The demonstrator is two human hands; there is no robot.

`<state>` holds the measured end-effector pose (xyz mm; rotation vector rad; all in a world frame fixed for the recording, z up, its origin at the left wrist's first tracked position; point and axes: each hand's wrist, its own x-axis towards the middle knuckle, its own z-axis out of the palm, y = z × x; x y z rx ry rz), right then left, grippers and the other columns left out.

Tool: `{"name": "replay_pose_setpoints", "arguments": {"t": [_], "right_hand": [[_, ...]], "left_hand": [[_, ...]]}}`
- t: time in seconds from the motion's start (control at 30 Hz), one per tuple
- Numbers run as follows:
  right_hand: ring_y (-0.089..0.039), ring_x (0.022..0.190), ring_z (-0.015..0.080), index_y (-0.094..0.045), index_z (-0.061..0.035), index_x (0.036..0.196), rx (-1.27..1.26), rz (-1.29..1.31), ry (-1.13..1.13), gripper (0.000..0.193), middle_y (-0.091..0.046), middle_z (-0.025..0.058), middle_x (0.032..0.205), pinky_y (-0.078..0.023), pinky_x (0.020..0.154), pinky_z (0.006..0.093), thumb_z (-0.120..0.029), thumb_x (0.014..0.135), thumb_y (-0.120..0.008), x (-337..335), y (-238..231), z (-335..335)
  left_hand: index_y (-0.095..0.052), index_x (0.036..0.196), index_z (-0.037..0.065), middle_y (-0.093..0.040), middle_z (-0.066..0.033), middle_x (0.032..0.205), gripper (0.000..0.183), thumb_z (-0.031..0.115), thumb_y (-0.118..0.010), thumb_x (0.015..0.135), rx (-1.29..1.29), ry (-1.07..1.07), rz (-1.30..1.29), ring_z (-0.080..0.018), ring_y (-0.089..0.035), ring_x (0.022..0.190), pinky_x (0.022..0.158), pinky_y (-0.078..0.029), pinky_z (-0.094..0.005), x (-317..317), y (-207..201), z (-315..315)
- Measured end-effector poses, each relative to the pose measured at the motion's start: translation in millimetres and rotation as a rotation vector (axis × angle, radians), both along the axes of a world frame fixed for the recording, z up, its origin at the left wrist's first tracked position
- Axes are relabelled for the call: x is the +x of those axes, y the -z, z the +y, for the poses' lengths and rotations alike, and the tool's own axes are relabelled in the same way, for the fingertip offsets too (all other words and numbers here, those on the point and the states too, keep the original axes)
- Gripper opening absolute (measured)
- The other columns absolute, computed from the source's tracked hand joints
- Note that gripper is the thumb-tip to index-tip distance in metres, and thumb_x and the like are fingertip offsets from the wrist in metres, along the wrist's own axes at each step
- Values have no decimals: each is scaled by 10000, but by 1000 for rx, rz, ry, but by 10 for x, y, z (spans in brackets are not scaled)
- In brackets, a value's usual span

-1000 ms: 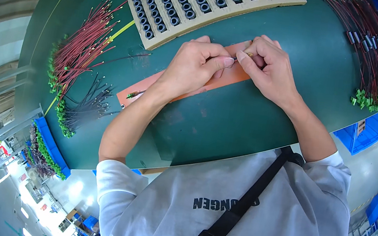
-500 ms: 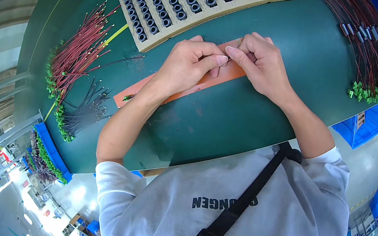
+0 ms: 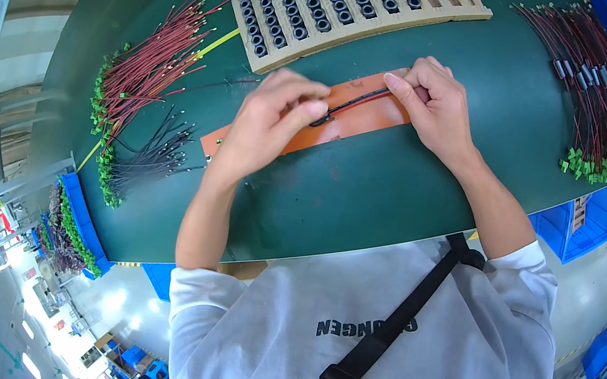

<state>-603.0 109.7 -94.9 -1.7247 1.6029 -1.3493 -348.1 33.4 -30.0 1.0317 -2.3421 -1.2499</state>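
On an orange strip (image 3: 351,132) lying across the green table, a pair of red and black wires (image 3: 367,102) stretches between my hands. My right hand (image 3: 436,103) pinches the wires near the strip's far right end. Over the strip's left half, my left hand (image 3: 277,111) is curled, thumb and index tips drawn together and slightly blurred. What lies between those tips is hidden. Just below the left thumb tip, a small black piece (image 3: 321,121) shows at the wires' near end. A small green connector (image 3: 219,141) peeks out beside my left wrist, on the strip's left end.
A pale wooden rack (image 3: 293,51) with rows of black rings stands beyond my hands. To the left lie red wires (image 3: 159,50) and black wires (image 3: 156,148) with green connectors. More bundled wires (image 3: 590,83) lie at right. Blue bins (image 3: 576,226) stand past the table edge.
My left hand has moved left, away from the right hand, uncovering the wires between them. The right hand stays pinched. The table scene has shifted slightly in view.
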Motion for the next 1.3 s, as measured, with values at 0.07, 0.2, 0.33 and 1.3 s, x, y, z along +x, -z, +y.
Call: {"name": "replay_pose_setpoints", "arguments": {"t": [0.07,0.2,0.33,1.3], "right_hand": [[-475,648,189,-601,-70,747,-187,75,-8,241,-493,18,647,-368,704,340,-150,886,-781,20,-116,-14],[-478,647,195,-609,-88,753,-559,220,-89,232,-498,17,659,-366,701,347,-115,816,-831,41,-398,-60],[-477,645,200,-617,-94,759,-560,224,-149,231,-502,16,661,-373,704,348,-126,806,-840,38,-478,-66],[-498,678,41,-755,-9,883,202,-411,-99,207,-632,-15,769,-407,601,228,-209,916,-796,171,-220,-95]], "left_hand": [[-716,1181,-11,-695,-103,1069,279,104,-714,927,-24,-44,-8,-193,-653,999,871,-514,-317,132,24,138],[-716,1198,-21,-712,-100,1025,303,83,-724,914,44,-80,106,-172,-667,914,825,-526,-301,236,-1,227],[-713,1215,-29,-728,-87,974,324,61,-733,904,77,-61,174,-138,-662,856,795,-529,-275,242,71,257],[-716,1171,-17,-742,-66,1054,248,102,-721,954,350,-132,268,-116,-666,911,824,-526,-261,256,301,284]]}}
